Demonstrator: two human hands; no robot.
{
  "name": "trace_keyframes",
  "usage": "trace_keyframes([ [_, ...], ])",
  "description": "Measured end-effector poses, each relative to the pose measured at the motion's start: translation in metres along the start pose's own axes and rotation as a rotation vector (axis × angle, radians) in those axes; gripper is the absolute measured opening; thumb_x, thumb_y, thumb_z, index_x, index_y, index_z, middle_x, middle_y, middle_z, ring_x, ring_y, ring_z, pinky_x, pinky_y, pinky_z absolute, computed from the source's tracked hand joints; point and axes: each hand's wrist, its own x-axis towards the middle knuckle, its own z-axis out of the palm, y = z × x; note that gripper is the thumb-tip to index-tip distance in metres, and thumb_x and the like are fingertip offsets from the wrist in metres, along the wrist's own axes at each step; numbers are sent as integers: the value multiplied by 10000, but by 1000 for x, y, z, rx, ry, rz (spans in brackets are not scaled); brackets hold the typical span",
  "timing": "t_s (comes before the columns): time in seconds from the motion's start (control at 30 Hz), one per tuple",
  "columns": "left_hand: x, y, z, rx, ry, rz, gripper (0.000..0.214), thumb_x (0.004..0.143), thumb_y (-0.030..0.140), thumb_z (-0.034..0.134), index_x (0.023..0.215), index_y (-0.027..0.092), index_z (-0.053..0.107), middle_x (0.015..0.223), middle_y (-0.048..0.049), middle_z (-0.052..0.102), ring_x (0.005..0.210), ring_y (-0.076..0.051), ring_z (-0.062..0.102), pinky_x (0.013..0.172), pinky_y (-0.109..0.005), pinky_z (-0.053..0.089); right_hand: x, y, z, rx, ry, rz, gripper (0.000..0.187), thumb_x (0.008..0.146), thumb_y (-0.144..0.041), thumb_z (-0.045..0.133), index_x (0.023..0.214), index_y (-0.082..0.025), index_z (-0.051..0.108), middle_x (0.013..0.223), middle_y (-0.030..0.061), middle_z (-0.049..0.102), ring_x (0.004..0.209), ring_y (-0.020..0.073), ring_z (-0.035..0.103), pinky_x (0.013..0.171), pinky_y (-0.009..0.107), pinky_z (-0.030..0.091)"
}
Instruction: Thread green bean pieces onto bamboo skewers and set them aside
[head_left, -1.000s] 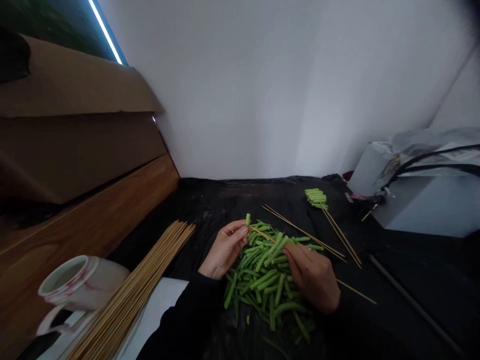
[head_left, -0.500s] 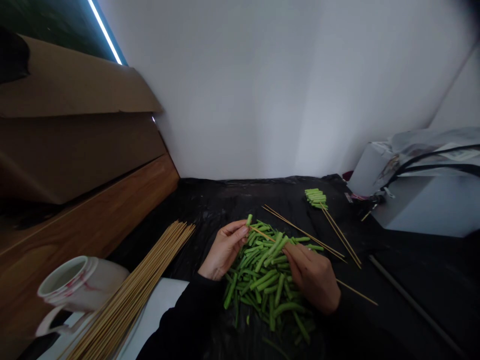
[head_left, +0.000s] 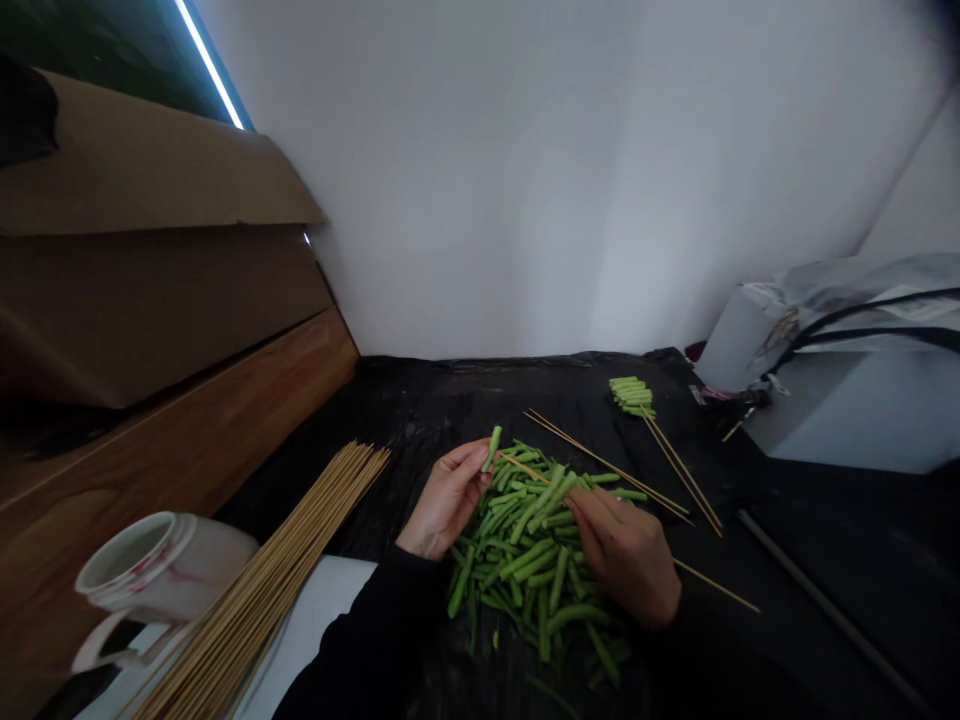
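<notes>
Between the thumb and fingers of my left hand [head_left: 445, 503] is a short cut green bean piece [head_left: 492, 448], tilted upward. My right hand [head_left: 626, 550] is closed around a thin bamboo skewer [head_left: 523, 467], whose tip is at the held piece; I cannot tell whether it has gone in. Green pieces on this skewer sit just in front of my right fingers, and its other end sticks out behind the hand. Below both hands spreads a pile of cut green bean pieces [head_left: 536, 570] on black plastic sheeting [head_left: 450, 385].
At left, a bundle of bamboo skewers [head_left: 277, 580] lies beside a white mug [head_left: 169, 565]. Loose skewers [head_left: 607, 465] and a skewered row of green pieces [head_left: 631, 394] lie at the back right. A dark rod [head_left: 832, 610] and a pale box [head_left: 847, 400] are at right.
The green piece in my left fingers now shows more of its length and leans differently. My right hand and the skewer have barely moved.
</notes>
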Motion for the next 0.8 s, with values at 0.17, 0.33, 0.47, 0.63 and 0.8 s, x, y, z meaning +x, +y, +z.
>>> trace_keyframes([
  [0.17, 0, -1, 1, 10, 6, 1, 251, 619, 222, 850, 832, 115, 770, 714, -23, 666, 642, -62, 534, 561, -156, 409, 0, 0, 0, -23, -5, 5, 180, 949, -164, 483, 1044, -156, 635, 757, 21, 636, 674, 127, 597, 652, 250, 409],
  [0.33, 1, -1, -1, 32, 30, 8, 252, 599, 228, 861, 809, 120, 773, 725, -31, 692, 651, -71, 554, 581, -168, 418, -1, 1, 1, -28, -7, 7, 191, 947, -156, 473, 1035, -158, 643, 745, 20, 632, 662, 126, 592, 640, 252, 406],
  [0.47, 1, 1, -1, 30, 36, -4, 235, 578, 203, 870, 771, 113, 771, 717, -32, 705, 635, -65, 555, 591, -167, 421, -2, 1, 1, -35, -6, -6, 220, 941, -144, 466, 1069, -148, 644, 768, 30, 645, 677, 128, 605, 642, 253, 418],
  [0.63, 0, 2, -2, 57, -13, -26, 226, 602, 205, 859, 788, 110, 771, 703, -31, 699, 632, -71, 558, 603, -178, 424, -2, 0, 1, -36, 3, -19, 252, 926, -123, 466, 1113, -136, 636, 771, 34, 652, 671, 131, 610, 641, 260, 433],
  [0.8, -2, 1, -2, 57, -51, -40, 223, 616, 225, 853, 786, 110, 767, 696, -29, 682, 629, -75, 547, 613, -196, 421, -2, 0, 2, -25, 15, -23, 255, 918, -115, 460, 1097, -149, 637, 749, 27, 648, 656, 129, 606, 636, 259, 437],
])
